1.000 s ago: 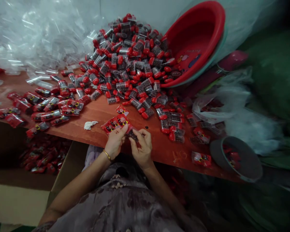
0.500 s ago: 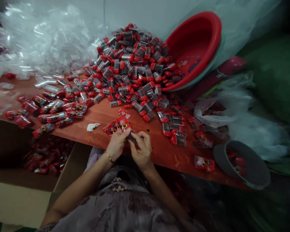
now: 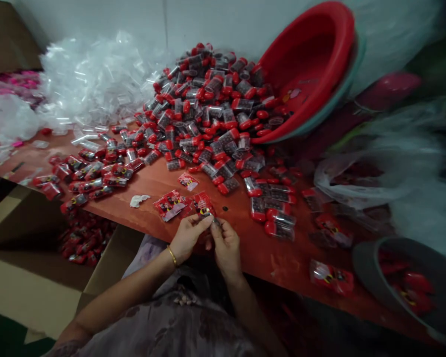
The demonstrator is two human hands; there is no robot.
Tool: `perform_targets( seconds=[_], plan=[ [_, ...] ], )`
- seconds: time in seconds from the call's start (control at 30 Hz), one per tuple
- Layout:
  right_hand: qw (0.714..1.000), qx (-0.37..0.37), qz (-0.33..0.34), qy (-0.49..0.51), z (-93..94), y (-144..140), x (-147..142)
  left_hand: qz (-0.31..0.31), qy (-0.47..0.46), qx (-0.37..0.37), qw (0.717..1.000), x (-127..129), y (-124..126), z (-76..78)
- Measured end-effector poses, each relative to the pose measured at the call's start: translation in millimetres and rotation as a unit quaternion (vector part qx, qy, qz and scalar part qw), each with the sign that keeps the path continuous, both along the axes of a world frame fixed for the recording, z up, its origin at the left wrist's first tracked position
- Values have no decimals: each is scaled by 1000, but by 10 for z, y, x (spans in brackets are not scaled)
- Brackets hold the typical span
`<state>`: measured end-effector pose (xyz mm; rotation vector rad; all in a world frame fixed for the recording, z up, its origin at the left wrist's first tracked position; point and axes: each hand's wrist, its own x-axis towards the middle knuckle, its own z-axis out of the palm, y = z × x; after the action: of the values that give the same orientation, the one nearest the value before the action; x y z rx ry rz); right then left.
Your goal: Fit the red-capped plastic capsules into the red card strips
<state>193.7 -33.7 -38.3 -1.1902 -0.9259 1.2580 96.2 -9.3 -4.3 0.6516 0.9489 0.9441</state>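
Observation:
My left hand (image 3: 188, 239), with a gold bangle at the wrist, meets my right hand (image 3: 227, 248) at the table's front edge. Thumbs and fingers of both are pinched together around a small dark, shiny thing (image 3: 212, 221), mostly covered by the fingertips. Just beyond them lie flat red printed sleeves (image 3: 170, 205), and a single printed piece (image 3: 188, 181) sits a little farther off. Behind is a large heap of small clear containers with red caps and dark contents (image 3: 211, 109). To the left, several containers in red printed wraps (image 3: 91, 184) lie in a loose group.
Clear plastic pieces (image 3: 92, 74) are heaped at the back left. A red basin (image 3: 308, 64) leans behind the heap. Below the left edge, a cardboard box (image 3: 29, 272) holds wrapped containers. A grey bowl (image 3: 367, 267) and plastic bag (image 3: 390, 183) stand right. White crumpled paper (image 3: 139, 200) lies nearby.
The view has shifted, showing more of the left side. Both hands sit slightly lower and farther right, still pinched together. More of the flat printed sleeves is uncovered beside them.

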Motion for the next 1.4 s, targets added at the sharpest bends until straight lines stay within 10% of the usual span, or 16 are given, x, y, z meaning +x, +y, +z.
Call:
perform_targets(
  seconds=[0.3, 0.47, 0.83, 1.07, 1.13, 1.3, 1.4],
  plan=[
    [1000, -1, -6, -11, -36, 188, 410, -81, -36, -20, 996, 278, 133, -45],
    [977, 110, 17, -180, -156, 192, 467, -36, -16, -64, 997, 204, 203, 36],
    [897, 210, 33, -387, -268, 192, 424, 321, 53, -101, 940, -1575, 562, 488],
    [897, 220, 40, -381, -85, 341, 361, 178, 197, -84, 961, -2045, 432, 316],
    [860, 292, 48, -415, 105, 529, 214, 179, 371, 52, 910, -2009, 465, 139],
    [750, 421, 117, -497, 592, 1303, -578, 95, 690, 390, 602, -2037, 863, -166],
    [709, 429, 188, -527, 703, 1835, -1230, 40, 746, 395, 535, -2118, 1129, -242]
  ],
)
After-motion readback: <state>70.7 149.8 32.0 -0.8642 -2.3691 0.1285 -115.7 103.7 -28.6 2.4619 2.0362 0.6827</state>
